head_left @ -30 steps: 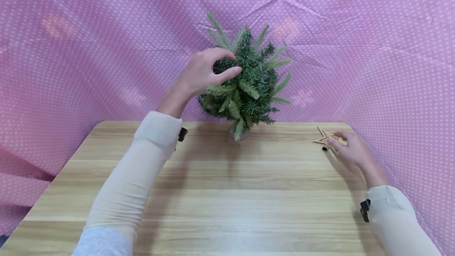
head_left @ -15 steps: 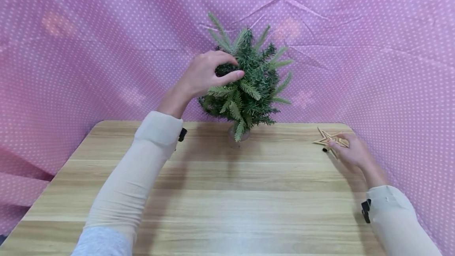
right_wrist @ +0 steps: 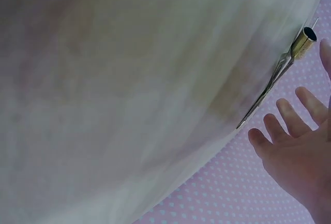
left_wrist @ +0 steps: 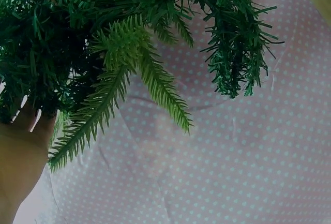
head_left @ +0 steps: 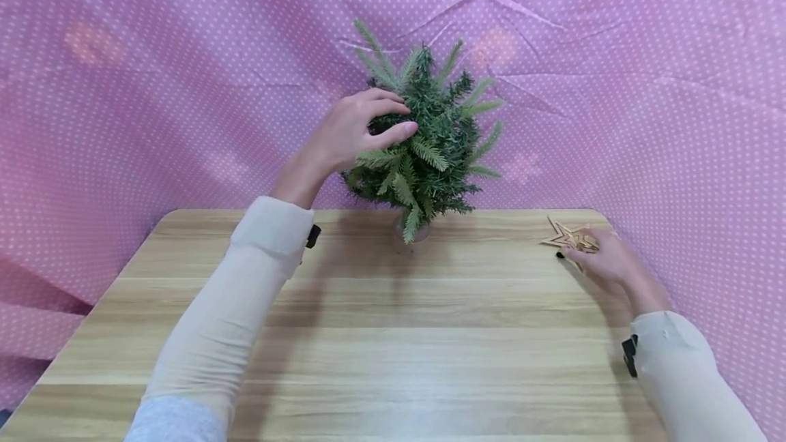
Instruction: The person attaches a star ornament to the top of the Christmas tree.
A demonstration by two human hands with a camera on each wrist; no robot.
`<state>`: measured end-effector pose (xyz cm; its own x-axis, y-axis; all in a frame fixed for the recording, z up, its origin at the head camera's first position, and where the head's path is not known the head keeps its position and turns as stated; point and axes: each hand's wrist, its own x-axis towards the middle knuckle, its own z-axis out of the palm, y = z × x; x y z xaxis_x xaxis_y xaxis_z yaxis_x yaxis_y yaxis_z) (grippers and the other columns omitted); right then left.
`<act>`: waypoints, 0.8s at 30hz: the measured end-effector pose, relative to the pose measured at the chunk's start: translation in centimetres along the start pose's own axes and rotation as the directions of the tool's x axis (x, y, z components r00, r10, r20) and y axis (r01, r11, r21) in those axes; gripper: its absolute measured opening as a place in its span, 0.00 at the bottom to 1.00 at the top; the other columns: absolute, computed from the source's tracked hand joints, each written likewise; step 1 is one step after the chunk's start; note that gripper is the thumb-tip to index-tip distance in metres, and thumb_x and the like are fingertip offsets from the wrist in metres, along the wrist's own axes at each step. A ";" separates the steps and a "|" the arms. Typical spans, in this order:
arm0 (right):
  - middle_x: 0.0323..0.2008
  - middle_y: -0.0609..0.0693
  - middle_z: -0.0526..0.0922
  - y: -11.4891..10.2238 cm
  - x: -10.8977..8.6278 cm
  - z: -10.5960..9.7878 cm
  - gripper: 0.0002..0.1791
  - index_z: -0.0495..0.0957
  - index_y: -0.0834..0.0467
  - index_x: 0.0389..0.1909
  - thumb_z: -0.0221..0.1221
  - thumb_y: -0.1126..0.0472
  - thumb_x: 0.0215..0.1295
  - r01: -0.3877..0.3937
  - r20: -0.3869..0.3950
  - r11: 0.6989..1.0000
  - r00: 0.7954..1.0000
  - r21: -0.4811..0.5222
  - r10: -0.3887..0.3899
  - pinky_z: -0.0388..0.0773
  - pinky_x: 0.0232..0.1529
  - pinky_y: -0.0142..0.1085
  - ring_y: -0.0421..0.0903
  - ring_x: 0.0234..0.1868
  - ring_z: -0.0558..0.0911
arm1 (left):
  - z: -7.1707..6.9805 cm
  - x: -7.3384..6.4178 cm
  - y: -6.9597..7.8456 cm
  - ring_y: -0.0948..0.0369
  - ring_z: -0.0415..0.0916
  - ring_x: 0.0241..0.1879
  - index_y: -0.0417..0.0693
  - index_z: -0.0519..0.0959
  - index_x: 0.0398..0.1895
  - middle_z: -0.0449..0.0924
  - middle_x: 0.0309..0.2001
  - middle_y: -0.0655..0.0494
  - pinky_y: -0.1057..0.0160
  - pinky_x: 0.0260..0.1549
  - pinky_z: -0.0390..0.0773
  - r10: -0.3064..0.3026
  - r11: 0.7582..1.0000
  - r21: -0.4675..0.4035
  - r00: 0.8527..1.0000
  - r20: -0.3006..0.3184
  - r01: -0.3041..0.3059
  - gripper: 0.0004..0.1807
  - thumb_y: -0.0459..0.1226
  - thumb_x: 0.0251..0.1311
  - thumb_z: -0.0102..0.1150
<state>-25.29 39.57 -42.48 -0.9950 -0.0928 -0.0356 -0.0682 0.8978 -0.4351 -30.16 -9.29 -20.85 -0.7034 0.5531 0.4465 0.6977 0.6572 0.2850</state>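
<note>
A small artificial Christmas tree (head_left: 439,162) stands at the table's far edge on a clear round base (head_left: 405,241). My left hand (head_left: 350,128) holds its upper left side, thumb and fingers curved round the foliage. In the left wrist view the fingertips of that hand vanish among the needles. Toward the far right corner lies a gold star tree topper (head_left: 557,234) with a short tube. Over it is my right hand (head_left: 604,261), the thumb across part of the tube. The right wrist view shows its fingers (right_wrist: 292,118) extended and spread, apart from the star.
The wooden table (head_left: 399,360) stretches toward me with a light sheen. Pink dotted cloth (head_left: 614,87) hangs behind it and along both sides, close to the right hand. Black devices sit at both cuffs.
My left hand stays on the tree, its fingers slightly more spread. The right thumb now covers more of the star's tube. The star lies where it was.
</note>
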 end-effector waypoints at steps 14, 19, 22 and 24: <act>0.67 0.83 0.56 0.2 0.3 -0.3 0.55 0.52 0.77 0.73 0.64 0.40 0.66 -0.025 0.085 0.999 0.996 0.033 0.023 0.55 0.61 0.75 0.82 0.65 0.58 | 0.5 -0.3 0.0 0.53 0.66 0.70 0.49 0.80 0.63 0.73 0.68 0.51 0.49 0.71 0.60 0.004 0.999 -0.038 1.000 -0.030 -0.005 0.30 0.58 0.70 0.54; 0.66 0.84 0.55 0.8 0.1 -0.4 0.55 0.52 0.80 0.71 0.66 0.41 0.65 -0.044 0.105 0.997 0.994 0.068 0.036 0.55 0.61 0.75 0.83 0.64 0.58 | 0.6 -0.3 -0.1 0.53 0.66 0.70 0.49 0.80 0.63 0.73 0.68 0.51 0.50 0.71 0.60 0.007 0.999 -0.049 0.999 -0.035 -0.008 0.29 0.58 0.70 0.54; 0.65 0.85 0.57 1.0 0.0 -0.4 0.53 0.53 0.82 0.69 0.66 0.44 0.66 -0.050 0.100 0.996 0.994 0.078 0.043 0.56 0.61 0.74 0.83 0.64 0.59 | 0.6 -0.4 -0.2 0.53 0.66 0.70 0.49 0.80 0.63 0.73 0.68 0.51 0.50 0.71 0.60 0.008 0.999 -0.046 0.999 -0.037 -0.010 0.29 0.58 0.70 0.54; 0.64 0.85 0.58 1.0 -0.1 -0.5 0.51 0.55 0.83 0.68 0.66 0.45 0.66 -0.045 0.088 0.997 0.995 0.069 0.039 0.57 0.61 0.74 0.84 0.63 0.60 | 0.6 -0.4 -0.2 0.54 0.66 0.70 0.49 0.79 0.63 0.73 0.68 0.51 0.50 0.71 0.60 0.007 0.999 -0.044 0.999 -0.034 -0.009 0.30 0.59 0.70 0.54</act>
<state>-25.30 40.65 -42.49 -0.9867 -0.0956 -0.1315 -0.0184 0.8692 -0.4940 -30.10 -9.31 -21.56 -0.6931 0.5403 0.4771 0.7093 0.6292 0.3179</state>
